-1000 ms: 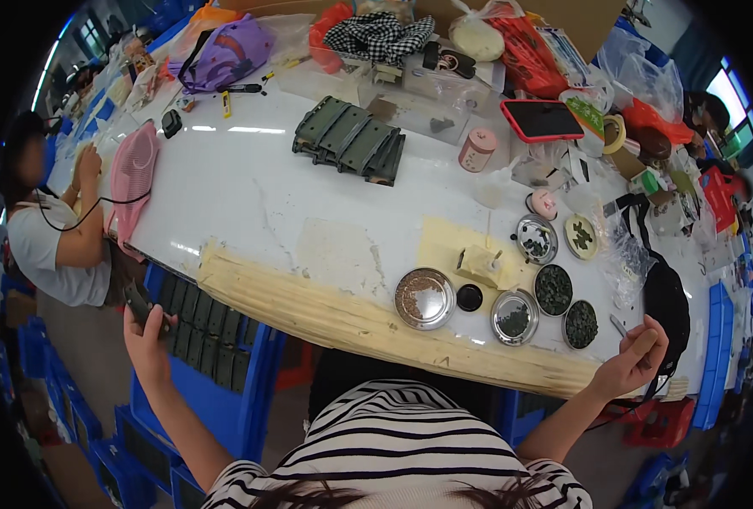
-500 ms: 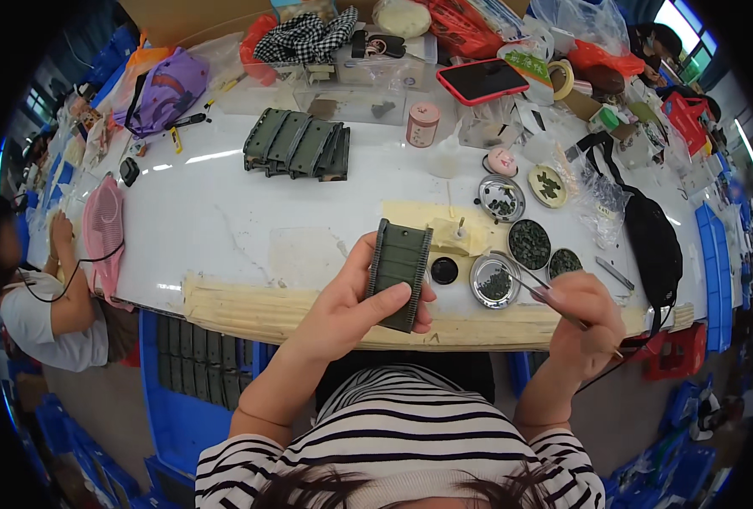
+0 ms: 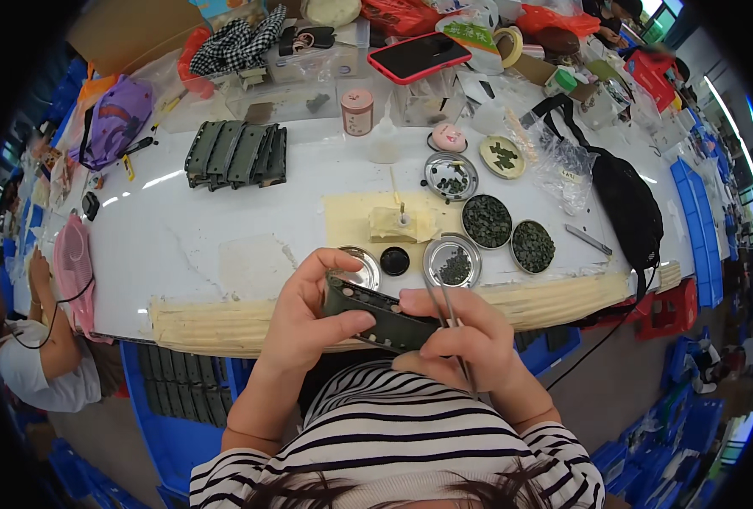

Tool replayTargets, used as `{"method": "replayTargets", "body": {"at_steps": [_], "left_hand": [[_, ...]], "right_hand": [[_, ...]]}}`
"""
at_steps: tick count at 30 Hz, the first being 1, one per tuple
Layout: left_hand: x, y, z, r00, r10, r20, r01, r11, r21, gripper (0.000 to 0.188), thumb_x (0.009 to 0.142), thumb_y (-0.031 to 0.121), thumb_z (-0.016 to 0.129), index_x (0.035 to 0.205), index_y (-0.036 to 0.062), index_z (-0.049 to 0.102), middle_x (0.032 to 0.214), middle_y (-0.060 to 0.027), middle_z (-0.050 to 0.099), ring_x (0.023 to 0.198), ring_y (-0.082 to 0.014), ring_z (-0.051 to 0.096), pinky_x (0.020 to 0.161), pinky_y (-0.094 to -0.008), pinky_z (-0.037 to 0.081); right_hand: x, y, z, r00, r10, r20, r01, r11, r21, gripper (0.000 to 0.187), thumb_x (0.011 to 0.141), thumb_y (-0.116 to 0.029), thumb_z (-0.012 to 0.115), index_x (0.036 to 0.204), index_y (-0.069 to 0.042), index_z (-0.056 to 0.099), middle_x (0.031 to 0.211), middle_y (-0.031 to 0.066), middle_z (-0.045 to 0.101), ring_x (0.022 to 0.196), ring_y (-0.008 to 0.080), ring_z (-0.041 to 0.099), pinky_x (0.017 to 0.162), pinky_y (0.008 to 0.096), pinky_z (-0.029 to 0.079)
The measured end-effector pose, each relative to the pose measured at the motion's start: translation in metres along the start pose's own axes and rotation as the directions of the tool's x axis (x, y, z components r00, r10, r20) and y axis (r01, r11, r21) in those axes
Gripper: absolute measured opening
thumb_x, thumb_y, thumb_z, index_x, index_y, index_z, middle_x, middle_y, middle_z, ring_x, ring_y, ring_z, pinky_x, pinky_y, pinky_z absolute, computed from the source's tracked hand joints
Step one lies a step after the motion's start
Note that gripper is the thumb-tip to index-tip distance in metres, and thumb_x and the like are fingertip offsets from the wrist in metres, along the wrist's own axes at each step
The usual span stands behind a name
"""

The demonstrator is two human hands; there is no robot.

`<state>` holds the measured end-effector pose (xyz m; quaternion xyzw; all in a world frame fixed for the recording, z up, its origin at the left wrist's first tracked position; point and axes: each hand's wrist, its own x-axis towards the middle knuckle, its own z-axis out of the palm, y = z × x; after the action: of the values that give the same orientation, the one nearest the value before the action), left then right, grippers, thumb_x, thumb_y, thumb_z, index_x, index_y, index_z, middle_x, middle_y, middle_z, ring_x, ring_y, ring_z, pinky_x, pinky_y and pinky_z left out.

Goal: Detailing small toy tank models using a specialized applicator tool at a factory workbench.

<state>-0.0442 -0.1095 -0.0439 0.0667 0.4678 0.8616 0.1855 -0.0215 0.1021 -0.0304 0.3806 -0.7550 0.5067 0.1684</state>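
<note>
My left hand (image 3: 309, 318) grips the left end of a dark green oblong plastic part (image 3: 381, 316) held close to my chest, just over the table's near edge. My right hand (image 3: 465, 343) supports the part's right end and also holds thin metal tweezers (image 3: 446, 310), pointing up toward the table. Right beyond the part stand two small round metal dishes (image 3: 453, 261), one with dark bits, and a black disc (image 3: 394, 260). A stack of the same green parts (image 3: 237, 154) lies at the table's far left.
Several dishes of dark green bits (image 3: 487, 220) sit on the white table (image 3: 198, 229) to the right, by a black bag (image 3: 622, 204). A yellow pad (image 3: 351, 216) holds a small block. Another person (image 3: 41, 365) sits at the left. Blue crates (image 3: 173, 407) stand below.
Both hands came up from beside the table, met over its near edge and drew the green part toward my chest, turning it from upright to lying crosswise.
</note>
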Motion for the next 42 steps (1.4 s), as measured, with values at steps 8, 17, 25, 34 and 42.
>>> {"method": "replayTargets", "body": {"at_steps": [8, 17, 25, 34, 42], "left_hand": [[-0.006, -0.005, 0.003, 0.989, -0.075, -0.124, 0.009, 0.885, -0.465, 0.02, 0.086, 0.015, 0.056, 0.101, 0.0028, 0.05, 0.076, -0.002, 0.039, 0.071, -0.014, 0.045, 0.073, -0.0251, 0.049], [0.008, -0.014, -0.005, 0.987, -0.061, -0.149, 0.01, 0.947, -0.32, 0.024, 0.096, 0.022, 0.047, 0.1, -0.0016, 0.052, 0.093, -0.0134, 0.06, 0.081, -0.0208, 0.065, 0.074, -0.0335, 0.057], [0.002, -0.016, -0.007, 0.979, -0.095, -0.182, 0.043, 0.962, -0.27, 0.024, 0.096, 0.015, 0.047, 0.115, -0.0001, 0.046, 0.098, -0.0149, 0.061, 0.083, -0.0217, 0.066, 0.074, -0.0363, 0.058], [0.0, -0.012, 0.001, 0.973, -0.015, -0.231, -0.009, 0.995, -0.104, 0.041, 0.095, 0.01, 0.045, 0.134, 0.0064, 0.032, 0.111, -0.0177, 0.057, 0.085, -0.0215, 0.065, 0.076, -0.0355, 0.058], [-0.002, -0.019, 0.008, 0.979, 0.052, -0.2, -0.041, 0.998, 0.055, 0.027, 0.097, 0.011, 0.041, 0.124, 0.0063, 0.039, 0.12, -0.0202, 0.052, 0.082, -0.0179, 0.065, 0.072, -0.0325, 0.058]], "right_hand": [[-0.009, 0.02, -0.02, 0.99, 0.081, -0.114, -0.072, 0.994, 0.082, 0.055, 0.093, -0.045, 0.048, 0.12, 0.003, 0.048, 0.108, 0.0211, 0.062, 0.094, 0.0301, 0.063, 0.084, 0.0371, 0.047], [-0.037, 0.043, -0.055, 0.805, 0.513, -0.298, -0.554, 0.83, -0.069, 0.017, 0.083, -0.005, 0.064, 0.098, 0.001, 0.066, 0.085, 0.0087, 0.068, 0.081, 0.0168, 0.06, 0.074, 0.0275, 0.045], [-0.024, 0.064, -0.043, 0.847, 0.492, -0.202, -0.53, 0.81, -0.252, 0.012, 0.081, -0.012, 0.066, 0.09, -0.004, 0.068, 0.077, 0.0076, 0.062, 0.07, 0.0231, 0.052, 0.066, 0.0325, 0.041], [-0.019, 0.072, -0.037, 0.896, 0.416, -0.154, -0.443, 0.816, -0.37, 0.012, 0.082, -0.015, 0.065, 0.085, -0.003, 0.066, 0.076, 0.0069, 0.062, 0.068, 0.0253, 0.052, 0.065, 0.0343, 0.041], [-0.017, 0.072, -0.036, 0.894, 0.415, -0.166, -0.447, 0.825, -0.347, 0.01, 0.082, -0.013, 0.065, 0.085, -0.004, 0.066, 0.075, 0.0066, 0.062, 0.066, 0.0246, 0.05, 0.064, 0.0338, 0.04]]}}
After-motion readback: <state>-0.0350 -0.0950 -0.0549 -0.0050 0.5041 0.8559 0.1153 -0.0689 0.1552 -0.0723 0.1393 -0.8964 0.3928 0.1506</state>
